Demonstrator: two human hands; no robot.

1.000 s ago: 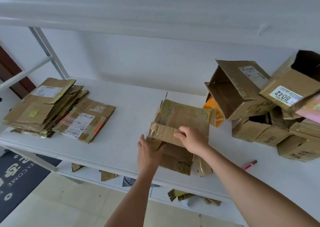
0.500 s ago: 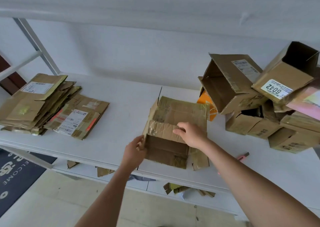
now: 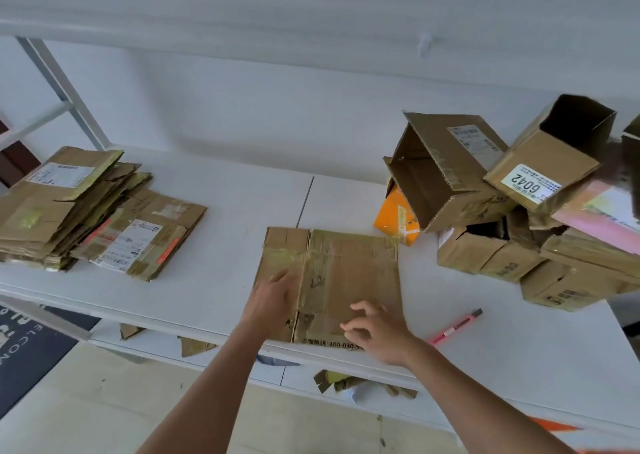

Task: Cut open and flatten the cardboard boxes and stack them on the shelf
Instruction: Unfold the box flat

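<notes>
A white shelf (image 3: 214,211) fills the view from left to right, with a seam running across its top near the middle. On its right end sits a heap of unflattened cardboard boxes (image 3: 512,218), some tipped on their sides with open mouths showing; one box (image 3: 543,173) on top bears a white label reading 6042, and an orange package (image 3: 398,219) is wedged under the leftmost open box. On the left end lies a stack of flattened boxes (image 3: 69,207), several bearing shipping labels, the pile fanned and uneven.

Near the front edge of the shelf, between the two groups and apart from both, lies a flattened cardboard box (image 3: 346,273), flat on the surface, with tape along its folds and printed digits along its near edge.

The left hand (image 3: 273,301) rests palm down on the left part of this cardboard, its fingers straight and pressing flat. The right hand (image 3: 377,329) is over the near right corner of the same piece, fingers spread and slightly bent; they grip nothing, and whether the tips touch the cardboard I cannot tell.

A pink utility knife (image 3: 455,327) lies on the shelf just right of the right hand, untouched.

Cardboard scraps (image 3: 194,346) rest on a lower shelf level below the front edge.
</notes>
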